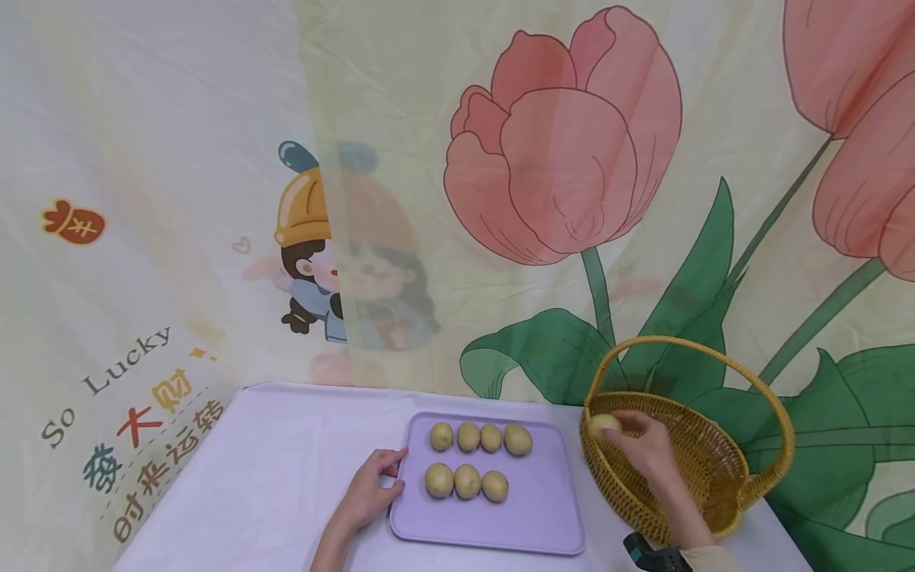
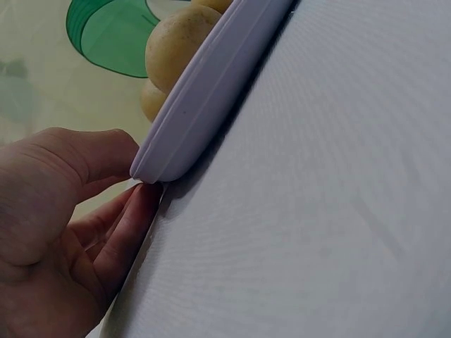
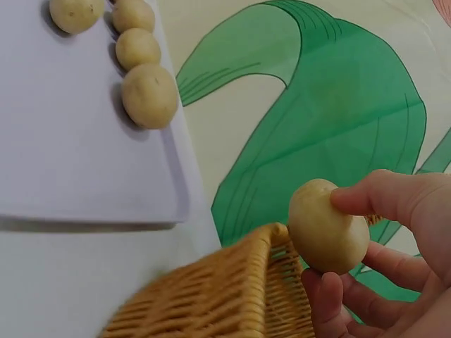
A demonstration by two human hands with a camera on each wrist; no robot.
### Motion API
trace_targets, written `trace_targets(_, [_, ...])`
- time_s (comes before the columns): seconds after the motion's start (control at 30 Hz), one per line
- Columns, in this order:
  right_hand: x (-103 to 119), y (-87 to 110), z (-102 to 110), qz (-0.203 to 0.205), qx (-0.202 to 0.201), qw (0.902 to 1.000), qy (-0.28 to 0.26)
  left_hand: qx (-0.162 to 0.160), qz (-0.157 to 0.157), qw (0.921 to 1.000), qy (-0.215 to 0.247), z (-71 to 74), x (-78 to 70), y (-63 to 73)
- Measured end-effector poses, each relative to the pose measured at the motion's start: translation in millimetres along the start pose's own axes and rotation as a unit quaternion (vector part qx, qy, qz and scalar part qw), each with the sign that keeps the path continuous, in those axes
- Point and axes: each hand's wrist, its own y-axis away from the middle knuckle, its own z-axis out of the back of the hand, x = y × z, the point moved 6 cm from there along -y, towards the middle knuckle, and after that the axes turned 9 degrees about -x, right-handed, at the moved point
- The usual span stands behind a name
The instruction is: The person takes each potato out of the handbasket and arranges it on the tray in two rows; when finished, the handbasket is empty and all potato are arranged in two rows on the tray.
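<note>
A lilac tray (image 1: 493,528) lies on the table, bearing several potatoes in a back row and three potatoes (image 1: 468,481) in a front row. My left hand (image 1: 369,491) is at the tray's left edge; in the left wrist view its thumb and fingertips pinch the rim. Over the left rim of a wicker basket (image 1: 708,461), my right hand (image 1: 646,445) grips a single potato (image 3: 328,225) between thumb and fingers. In the right wrist view this potato is above the basket's rim, apart from the tray.
The basket's tall arched handle (image 1: 782,413) rises at its right side and over its back. White cloth (image 1: 286,445) covers the table, and a printed curtain (image 1: 400,95) with tulips hangs behind it. A dark band (image 1: 650,552) is on the right wrist.
</note>
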Motion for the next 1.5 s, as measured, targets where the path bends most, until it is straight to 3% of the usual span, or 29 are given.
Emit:
trace_targets(0.37, [7,15.0,-24,-0.004,-0.006,0.9998,-0.018,-0.001,0.005,1.0000,0.004,0.0,-0.9,0.1])
trace_targets(0.73, [20,32.1,-58,0.050,-0.001,0.9960,-0.074,-0.004,0.006,1.0000,0.007,2.0,-0.7,1.6])
trace_targets(0.93, [20,39.7,-74,0.071,-0.001,0.9953,-0.066,-0.004,0.010,0.9999,0.009,1.1,0.7,1.3])
trace_targets(1.5, [-3,52.2,-102,0.033,0.000,0.9993,-0.019,0.003,0.008,1.0000,0.000,-0.3,0.6,0.2])
